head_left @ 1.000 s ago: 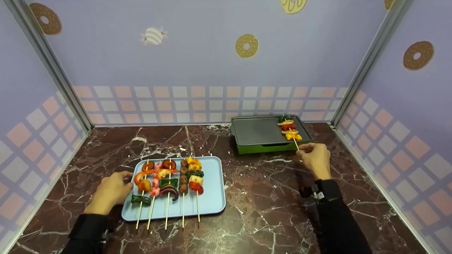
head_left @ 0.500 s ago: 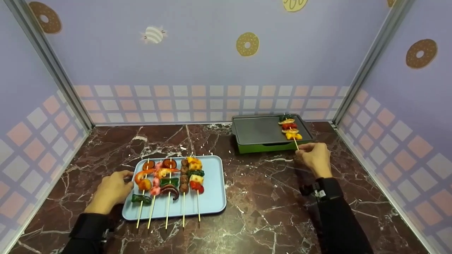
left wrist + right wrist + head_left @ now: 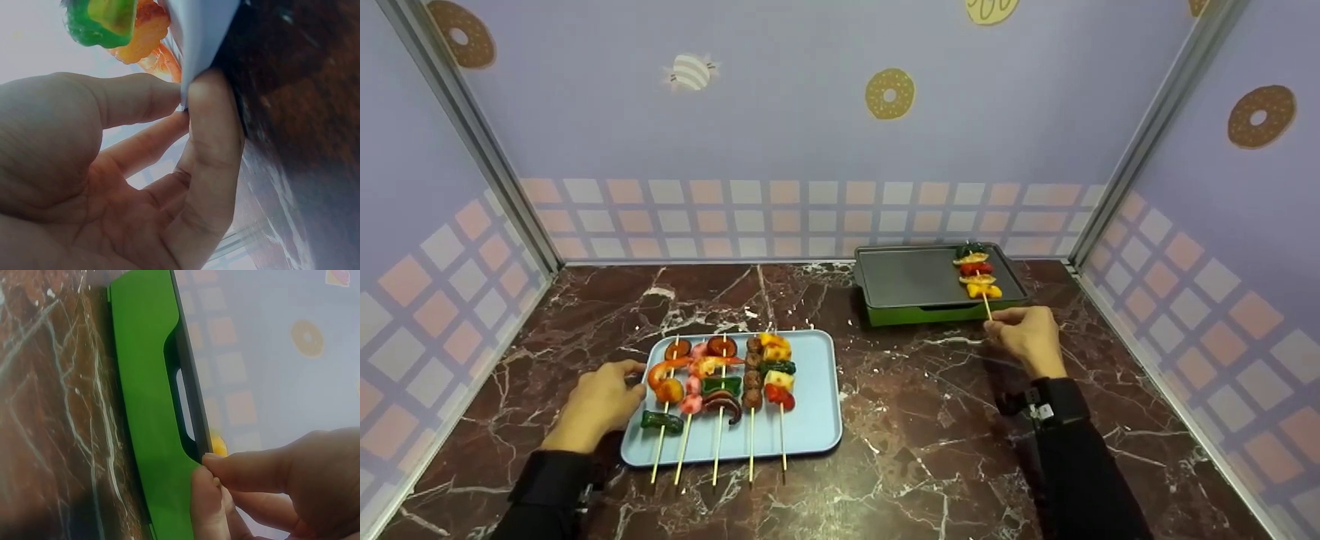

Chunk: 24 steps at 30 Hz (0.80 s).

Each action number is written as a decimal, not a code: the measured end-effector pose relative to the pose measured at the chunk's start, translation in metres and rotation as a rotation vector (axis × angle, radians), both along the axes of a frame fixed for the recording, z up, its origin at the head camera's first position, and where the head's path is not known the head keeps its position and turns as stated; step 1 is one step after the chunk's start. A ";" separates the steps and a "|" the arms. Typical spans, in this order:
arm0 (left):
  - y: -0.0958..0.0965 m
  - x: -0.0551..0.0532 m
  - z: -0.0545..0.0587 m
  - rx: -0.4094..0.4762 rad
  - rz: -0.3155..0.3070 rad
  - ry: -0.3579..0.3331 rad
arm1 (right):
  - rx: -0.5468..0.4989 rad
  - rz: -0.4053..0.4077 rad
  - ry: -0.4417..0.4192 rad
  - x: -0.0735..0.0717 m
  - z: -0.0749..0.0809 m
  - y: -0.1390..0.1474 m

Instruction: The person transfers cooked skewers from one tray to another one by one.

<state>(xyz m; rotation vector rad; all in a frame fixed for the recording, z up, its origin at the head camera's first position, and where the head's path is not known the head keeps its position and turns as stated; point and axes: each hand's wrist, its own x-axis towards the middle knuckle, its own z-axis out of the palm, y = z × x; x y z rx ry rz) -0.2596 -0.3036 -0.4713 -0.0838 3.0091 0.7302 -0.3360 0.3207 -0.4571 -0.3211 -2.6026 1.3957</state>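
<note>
My right hand [image 3: 1027, 337] pinches the stick end of a skewer [image 3: 976, 268] between thumb and forefinger. Its food pieces, yellow, red and dark green with pale slices, lie along the right part of a grey griddle plate [image 3: 911, 277] on a green base [image 3: 911, 316]. In the right wrist view the fingertips are right at the griddle's front edge, and a bit of yellow food [image 3: 218, 443] shows behind them. On the left, my left hand [image 3: 598, 405] pinches the rim of a light blue tray [image 3: 194, 62], thumb above and forefinger below.
Several more skewers lie side by side on the tray: shrimp with green pepper [image 3: 666, 390], pink pieces [image 3: 691, 405], octopus tentacle [image 3: 723, 405], meatballs [image 3: 752, 375] and mixed vegetables [image 3: 778, 375]. Their sticks overhang its front edge. Walls [image 3: 780, 135] enclose the marble-patterned table [image 3: 907, 450].
The right hand and the stick end have shifted very slightly left. The left hand keeps its grip on the tray rim, and the head view has tilted a little.
</note>
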 end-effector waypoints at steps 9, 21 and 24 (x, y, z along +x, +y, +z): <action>0.000 0.000 0.000 0.012 0.014 -0.022 | -0.151 0.022 0.033 -0.001 -0.003 -0.008; 0.001 0.001 0.001 0.003 0.018 -0.017 | -0.130 0.010 0.072 -0.003 -0.007 -0.014; 0.001 0.002 0.000 0.001 0.018 -0.012 | -0.156 0.012 0.072 -0.003 -0.005 -0.016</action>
